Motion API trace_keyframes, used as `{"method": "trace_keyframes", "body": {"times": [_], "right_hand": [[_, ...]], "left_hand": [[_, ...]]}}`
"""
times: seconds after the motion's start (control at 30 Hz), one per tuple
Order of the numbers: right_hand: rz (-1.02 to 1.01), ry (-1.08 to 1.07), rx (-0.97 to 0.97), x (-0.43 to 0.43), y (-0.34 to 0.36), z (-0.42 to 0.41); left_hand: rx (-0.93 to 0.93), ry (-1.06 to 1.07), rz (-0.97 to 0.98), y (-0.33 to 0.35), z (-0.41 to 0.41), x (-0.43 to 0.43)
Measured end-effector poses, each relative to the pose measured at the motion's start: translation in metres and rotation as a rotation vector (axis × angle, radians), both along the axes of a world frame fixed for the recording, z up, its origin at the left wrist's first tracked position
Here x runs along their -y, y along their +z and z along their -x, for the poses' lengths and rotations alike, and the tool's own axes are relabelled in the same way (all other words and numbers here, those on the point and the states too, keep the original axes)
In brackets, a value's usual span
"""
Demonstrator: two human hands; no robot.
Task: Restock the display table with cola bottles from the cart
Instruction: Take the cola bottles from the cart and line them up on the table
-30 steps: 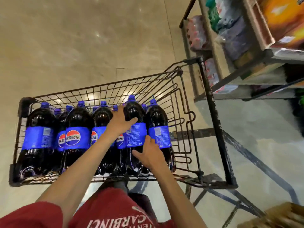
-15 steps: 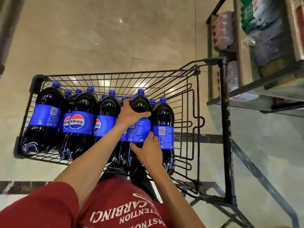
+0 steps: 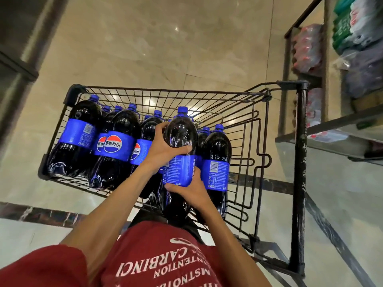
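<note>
Head view: left hand (image 3: 163, 149) reaches in from lower left, fingers and thumb curled round the dark shoulder of one cola bottle (image 3: 179, 150), just above its blue label. Right hand (image 3: 189, 188) grips the same bottle lower down, thumb under the label's bottom edge, fingers wrapped round the right side. This bottle stands higher than the other bottles (image 3: 116, 146) in the wire cart (image 3: 257, 162), beside the shelf (image 3: 331, 125).

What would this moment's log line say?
left hand: grips shoulder of cola bottle | right hand: grips its label | cola bottle: higher than other bottles | cart: holds them
</note>
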State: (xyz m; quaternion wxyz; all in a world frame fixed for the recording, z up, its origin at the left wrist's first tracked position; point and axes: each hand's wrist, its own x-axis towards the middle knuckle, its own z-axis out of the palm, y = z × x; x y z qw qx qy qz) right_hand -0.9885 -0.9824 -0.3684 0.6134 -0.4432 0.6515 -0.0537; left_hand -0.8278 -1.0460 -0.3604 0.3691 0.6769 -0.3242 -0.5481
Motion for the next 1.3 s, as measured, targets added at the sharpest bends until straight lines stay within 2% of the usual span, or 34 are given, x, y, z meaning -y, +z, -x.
{"method": "trace_keyframes", "body": {"times": [0.27,0.53,0.8,1.13,1.3], "right_hand": [[-0.011,0.029,0.142,0.014,-0.001,-0.003],[0.009,0.095,0.018,0.010,-0.001,-0.015],[0.108,0.312,0.002,0.019,0.026,-0.007],[0.260,0.588,0.097,-0.005,0.077,-0.003],[0.318,0.709,0.131,-0.024,0.101,-0.015]], "left_hand": [[-0.061,0.105,-0.012,0.003,-0.023,-0.011],[-0.090,0.205,-0.016,0.010,-0.030,-0.023],[-0.059,0.409,0.070,0.038,-0.026,-0.053],[0.057,0.690,0.318,0.100,-0.007,-0.124],[0.109,0.791,0.371,0.120,-0.013,-0.167]]}}
